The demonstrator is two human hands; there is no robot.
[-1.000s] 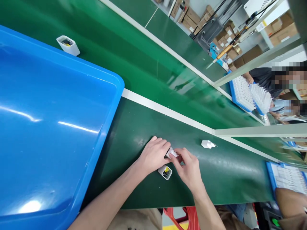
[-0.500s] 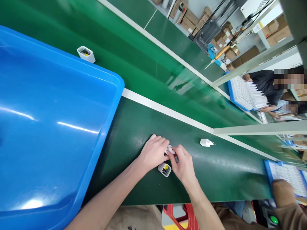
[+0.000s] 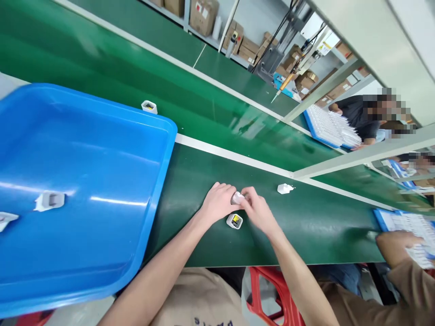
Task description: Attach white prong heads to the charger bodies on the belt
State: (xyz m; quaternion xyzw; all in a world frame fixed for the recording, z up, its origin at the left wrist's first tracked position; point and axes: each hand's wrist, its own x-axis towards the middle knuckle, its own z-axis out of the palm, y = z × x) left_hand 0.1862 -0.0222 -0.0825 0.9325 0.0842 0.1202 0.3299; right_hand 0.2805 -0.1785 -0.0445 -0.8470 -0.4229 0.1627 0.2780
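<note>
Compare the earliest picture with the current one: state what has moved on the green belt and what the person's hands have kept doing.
The open white shell behind the blue tray has travelled rightward along the belt. Both hands, left hand and right hand, still pinch the small white part between them. The yellow-cored shell below them and the white plug stay put.

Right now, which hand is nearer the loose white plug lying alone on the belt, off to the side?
Right. The right hand sits just beside the white plug, with bare belt between. The left hand is farther off, on the other side of the right hand.
</note>
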